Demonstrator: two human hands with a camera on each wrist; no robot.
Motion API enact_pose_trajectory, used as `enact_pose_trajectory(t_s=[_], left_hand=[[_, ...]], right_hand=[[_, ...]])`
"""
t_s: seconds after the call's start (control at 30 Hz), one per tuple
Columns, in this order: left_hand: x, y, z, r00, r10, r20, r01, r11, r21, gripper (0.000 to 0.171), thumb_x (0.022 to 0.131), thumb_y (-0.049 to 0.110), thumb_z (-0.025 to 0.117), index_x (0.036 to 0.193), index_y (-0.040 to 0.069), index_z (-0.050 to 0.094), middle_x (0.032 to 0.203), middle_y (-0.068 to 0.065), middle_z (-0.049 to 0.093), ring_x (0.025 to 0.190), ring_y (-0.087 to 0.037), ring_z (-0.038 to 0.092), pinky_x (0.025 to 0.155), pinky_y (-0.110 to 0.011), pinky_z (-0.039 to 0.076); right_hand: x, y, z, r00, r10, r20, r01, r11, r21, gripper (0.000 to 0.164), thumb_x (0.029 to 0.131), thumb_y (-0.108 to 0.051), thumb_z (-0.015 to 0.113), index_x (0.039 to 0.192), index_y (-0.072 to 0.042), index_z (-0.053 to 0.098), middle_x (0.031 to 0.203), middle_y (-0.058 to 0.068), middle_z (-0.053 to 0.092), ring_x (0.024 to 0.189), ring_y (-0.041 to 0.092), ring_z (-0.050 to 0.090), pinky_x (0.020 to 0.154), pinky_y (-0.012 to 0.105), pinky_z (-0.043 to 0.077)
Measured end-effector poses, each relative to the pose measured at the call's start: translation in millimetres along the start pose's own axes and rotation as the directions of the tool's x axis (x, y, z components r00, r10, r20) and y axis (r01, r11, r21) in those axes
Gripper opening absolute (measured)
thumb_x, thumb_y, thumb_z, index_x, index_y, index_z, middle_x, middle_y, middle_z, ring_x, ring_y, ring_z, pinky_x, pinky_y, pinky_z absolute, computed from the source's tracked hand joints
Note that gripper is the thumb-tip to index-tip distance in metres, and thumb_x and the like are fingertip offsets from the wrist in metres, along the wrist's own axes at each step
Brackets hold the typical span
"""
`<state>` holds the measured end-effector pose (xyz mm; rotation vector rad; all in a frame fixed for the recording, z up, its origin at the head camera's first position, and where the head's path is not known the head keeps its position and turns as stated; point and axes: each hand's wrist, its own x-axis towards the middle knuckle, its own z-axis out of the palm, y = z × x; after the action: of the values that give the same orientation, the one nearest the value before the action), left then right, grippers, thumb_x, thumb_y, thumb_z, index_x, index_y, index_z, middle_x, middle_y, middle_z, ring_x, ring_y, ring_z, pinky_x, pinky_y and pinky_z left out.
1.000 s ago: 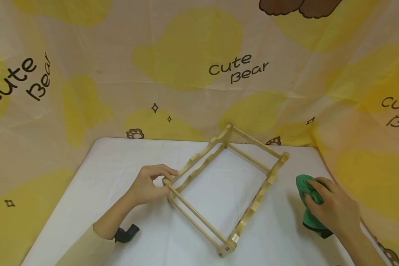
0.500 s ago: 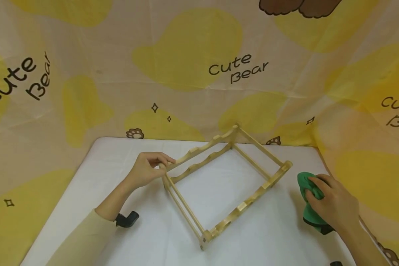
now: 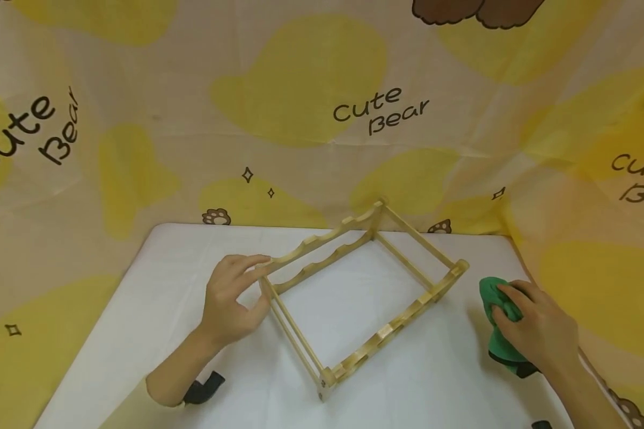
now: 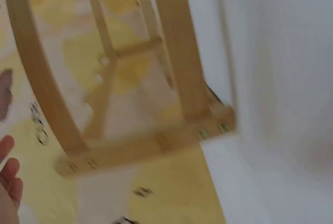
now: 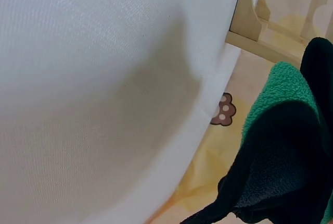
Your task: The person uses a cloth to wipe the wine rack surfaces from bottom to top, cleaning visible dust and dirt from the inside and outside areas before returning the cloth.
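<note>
A pale wooden rack point(image 3: 389, 330) with scalloped rails stands on the white table, turned at an angle. My left hand point(image 3: 231, 301) is at its near left corner, fingers by the top of the post and thumb spread lower down. In the left wrist view, the fingertips point(image 4: 11, 174) show at the left edge, apart from the blurred end of the rack point(image 4: 119, 151). Off to the rack's right, my right hand point(image 3: 542, 328) grips a bunched green cloth point(image 3: 501, 345) with a dark edge. The right wrist view shows the cloth's green and dark faces point(image 5: 283, 86) hanging down.
The white tabletop point(image 3: 193, 250) meets a yellow patterned cloth backdrop point(image 3: 300, 77) at the back and sides. A black curved piece point(image 3: 204, 388) sticks out by my left wrist. The rack's far corner reaches close to the backdrop.
The rack has turned, its near end swinging left, with the left hand at its corner. Since then the left hand has loosened and shifted slightly left and down. The right hand barely moved.
</note>
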<state>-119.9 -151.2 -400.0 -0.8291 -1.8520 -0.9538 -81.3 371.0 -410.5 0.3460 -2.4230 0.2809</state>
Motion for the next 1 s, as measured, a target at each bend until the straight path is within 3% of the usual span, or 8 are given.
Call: enact_pose_trajectory(t_s=[0.1,0.23,0.4,0.57,0.83,1.0], left_hand=[[-3.3,25.3,4.9,0.997,0.070,-0.023,-0.069,0.997,0.036,0.029,0.072,0.008,0.063,0.097,0.003,0.078,0.103,-0.015,0.076,0.086,-0.034,0.065,0.074,-0.036,0.050],[-11.1,53.8,11.1,0.995,0.100,0.006,-0.100,0.995,0.029,0.028,0.075,0.011,0.067,0.100,0.003,0.077,0.103,-0.014,0.076,0.084,-0.029,0.066,0.071,-0.035,0.051],[-21.5,78.1,17.9,0.991,0.119,0.066,-0.120,0.993,0.009,0.023,0.093,0.019,0.064,0.104,0.003,0.077,0.102,-0.012,0.074,0.076,-0.019,0.061,0.065,-0.025,0.049],[-31.0,94.7,24.8,0.980,0.153,0.125,-0.150,0.988,-0.031,0.028,0.101,0.028,0.061,0.104,0.006,0.078,0.096,-0.007,0.072,0.070,-0.011,0.060,0.064,-0.017,0.050],[-43.5,110.1,32.9,0.963,0.141,0.232,-0.146,0.989,0.004,0.034,0.101,0.041,0.063,0.095,0.012,0.081,0.084,0.002,0.074,0.063,-0.007,0.065,0.060,-0.011,0.052],[-46.0,112.0,33.6,0.958,0.135,0.252,-0.148,0.988,0.033,0.024,0.094,0.035,0.075,0.093,0.012,0.081,0.085,0.002,0.073,0.065,-0.008,0.065,0.062,-0.012,0.054]], right_hand=[[1,0,0,1.000,0.002,0.001,-0.002,1.000,0.001,0.040,0.071,-0.017,0.077,0.108,-0.002,0.077,0.113,0.016,0.070,0.084,0.036,0.068,0.044,0.051,0.052],[1,-1,0,1.000,0.011,0.007,-0.011,1.000,0.005,0.040,0.070,-0.016,0.078,0.108,-0.003,0.077,0.113,0.015,0.070,0.084,0.034,0.067,0.044,0.047,0.051],[3,-3,-3,0.999,0.037,0.033,-0.037,0.999,0.010,0.041,0.071,-0.015,0.079,0.109,-0.003,0.077,0.114,0.015,0.069,0.084,0.034,0.067,0.045,0.042,0.049],[2,-3,-4,0.999,0.034,0.031,-0.034,0.999,0.002,0.040,0.070,-0.015,0.079,0.108,-0.003,0.077,0.113,0.016,0.069,0.083,0.035,0.067,0.045,0.043,0.049],[0,-2,-1,1.000,0.023,0.022,-0.023,1.000,0.004,0.039,0.069,-0.015,0.079,0.107,-0.002,0.077,0.112,0.015,0.070,0.083,0.034,0.067,0.045,0.044,0.050],[0,-1,1,1.000,0.011,0.018,-0.011,1.000,0.005,0.040,0.068,-0.015,0.079,0.107,-0.003,0.078,0.112,0.014,0.070,0.083,0.033,0.067,0.047,0.046,0.052]])
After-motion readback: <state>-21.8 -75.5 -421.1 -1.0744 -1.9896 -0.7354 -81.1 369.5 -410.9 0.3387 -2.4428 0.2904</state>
